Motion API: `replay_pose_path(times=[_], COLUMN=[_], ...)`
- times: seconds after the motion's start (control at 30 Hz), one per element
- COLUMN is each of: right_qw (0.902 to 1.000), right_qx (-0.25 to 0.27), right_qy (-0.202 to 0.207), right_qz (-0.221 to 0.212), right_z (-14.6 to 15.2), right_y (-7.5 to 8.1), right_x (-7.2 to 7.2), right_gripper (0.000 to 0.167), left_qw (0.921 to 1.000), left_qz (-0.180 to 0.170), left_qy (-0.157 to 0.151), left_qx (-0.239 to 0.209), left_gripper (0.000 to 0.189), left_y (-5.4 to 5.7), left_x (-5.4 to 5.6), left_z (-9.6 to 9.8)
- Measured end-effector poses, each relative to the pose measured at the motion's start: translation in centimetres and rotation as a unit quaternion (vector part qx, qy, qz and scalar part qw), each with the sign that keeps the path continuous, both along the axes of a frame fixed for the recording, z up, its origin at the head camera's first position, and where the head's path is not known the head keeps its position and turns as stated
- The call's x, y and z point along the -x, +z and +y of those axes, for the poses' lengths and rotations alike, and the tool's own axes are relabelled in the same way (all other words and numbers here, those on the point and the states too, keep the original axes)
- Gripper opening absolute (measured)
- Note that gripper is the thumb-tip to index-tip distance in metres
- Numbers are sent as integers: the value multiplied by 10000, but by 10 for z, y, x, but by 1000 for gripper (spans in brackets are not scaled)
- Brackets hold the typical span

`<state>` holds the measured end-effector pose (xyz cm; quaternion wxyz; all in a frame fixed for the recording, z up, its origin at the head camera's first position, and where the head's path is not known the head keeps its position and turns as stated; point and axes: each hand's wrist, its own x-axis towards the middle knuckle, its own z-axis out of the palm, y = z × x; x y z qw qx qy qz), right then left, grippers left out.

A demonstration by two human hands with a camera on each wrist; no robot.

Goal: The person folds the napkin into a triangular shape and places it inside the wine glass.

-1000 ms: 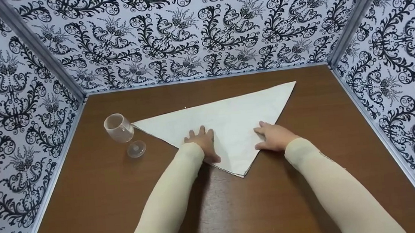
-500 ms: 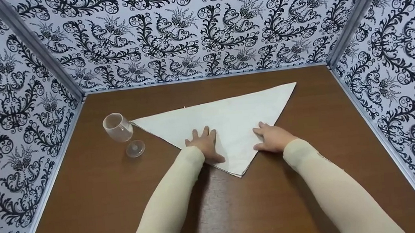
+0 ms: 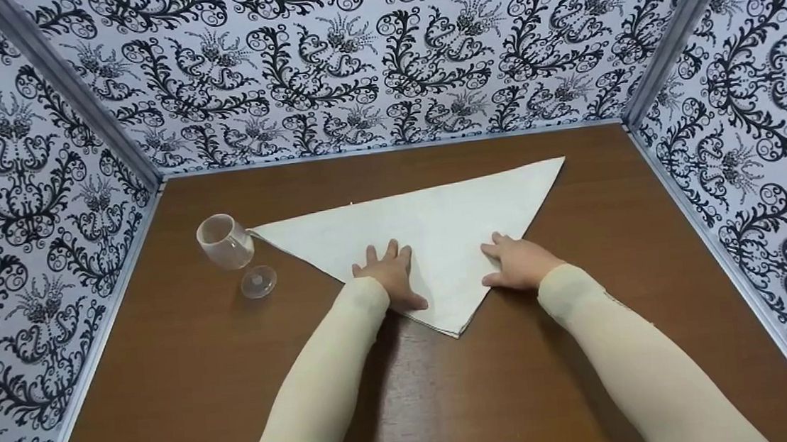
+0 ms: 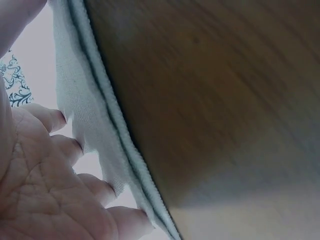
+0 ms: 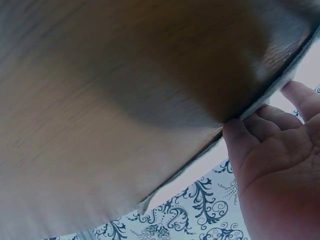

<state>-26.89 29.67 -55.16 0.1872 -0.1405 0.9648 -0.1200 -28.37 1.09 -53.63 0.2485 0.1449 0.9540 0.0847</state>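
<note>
A white cloth napkin [image 3: 451,223], folded into a triangle, lies flat with one corner pointing toward me. My left hand [image 3: 390,280] rests on its left side, fingers spread and thumb toward the near corner. On the right edge, my right hand [image 3: 524,262] touches the cloth with extended fingertips. In the left wrist view, the layered napkin edge [image 4: 107,115] runs past the left fingertips [image 4: 102,190]. The right wrist view shows the right hand's fingers [image 5: 240,137] along the opposite napkin edge [image 5: 197,155].
A clear stemmed glass [image 3: 226,248] stands on the brown wooden table [image 3: 424,403], close to the napkin's left corner. Patterned black-and-white walls [image 3: 380,65] border the table at the back and on both sides.
My left hand has slid slightly to the right on the napkin, its fingers a little more spread. The right hand stays nearly still, and the glass has not moved.
</note>
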Motion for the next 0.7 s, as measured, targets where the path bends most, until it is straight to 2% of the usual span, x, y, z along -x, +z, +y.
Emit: replay_pose_path(times=[0.23,0.47,0.7], right_qw=[10000,10000,10000], right_qx=[-29,-82,-85], right_qy=[-28,-8,8], right_qz=[-22,2,6], right_z=[0,-2,-2], right_y=[-1,1,-1], right_x=[-1,-2,-3], right_gripper=[78,78,78], left_qw=[10000,9999,9999], left_qz=[23,-29,-70], left_qy=[-12,-22,-43], left_qx=[-6,117,85], left_gripper=[119,120,120], left_y=[0,-6,-4], left_x=[0,4,2], left_z=[0,1,0])
